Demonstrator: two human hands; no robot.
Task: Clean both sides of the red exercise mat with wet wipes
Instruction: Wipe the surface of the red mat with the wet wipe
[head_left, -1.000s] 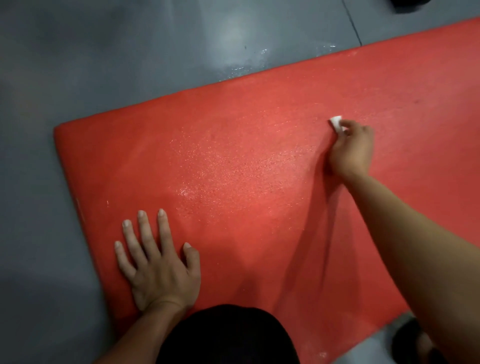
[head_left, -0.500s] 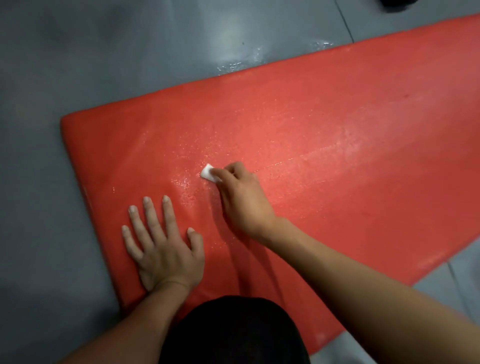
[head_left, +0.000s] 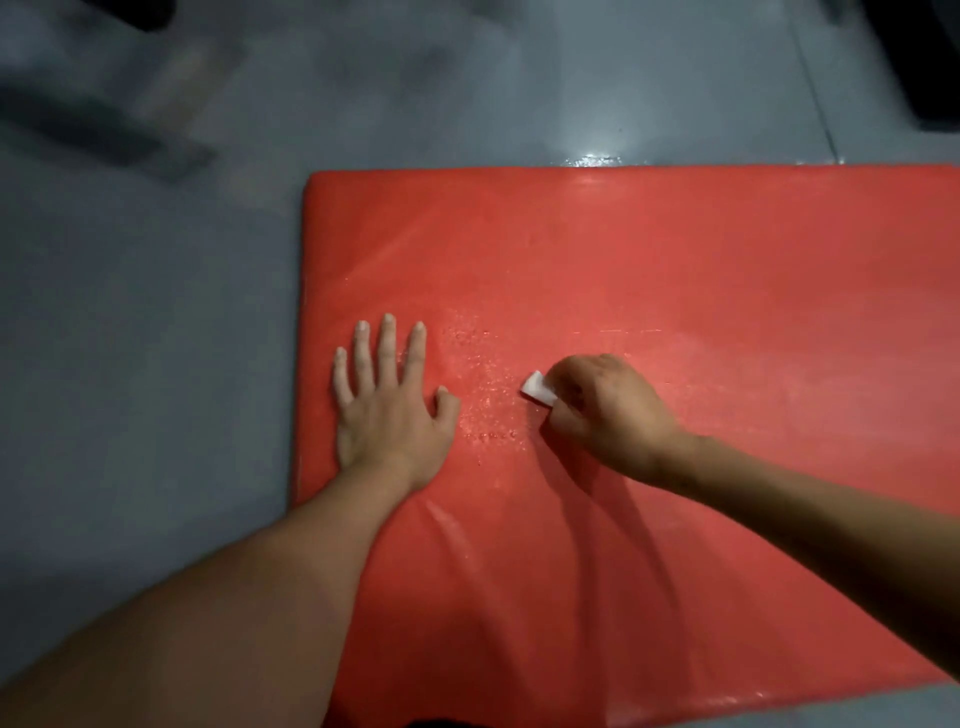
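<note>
Head view. The mat (head_left: 675, 270) lies flat on the grey floor (head_left: 145, 364). Its left edge and far edge are in full view; its right side runs out of the picture. The near edge shows at the lower right, rising toward the right.

The left hand (head_left: 387, 402) rests palm down on the mat, near the left edge. Its fingers are straight and spread, pointing away from the person; the thumb points right. It holds nothing.

The right hand (head_left: 605, 410) is to the right of the left hand, apart from it, with knuckles up. Its fingers are curled round a small folded white wipe (head_left: 537, 388). The wipe protrudes from the left side of the hand and touches the mat surface.

Between the two hands the mat carries a patch of shiny wet specks (head_left: 480, 384). A pale glossy streak runs to the right of the right hand. The floor just beyond the far edge shows a bright wet reflection (head_left: 595, 158).

Blurred dark objects stand at the upper left and upper right corners; what they are cannot be told.
</note>
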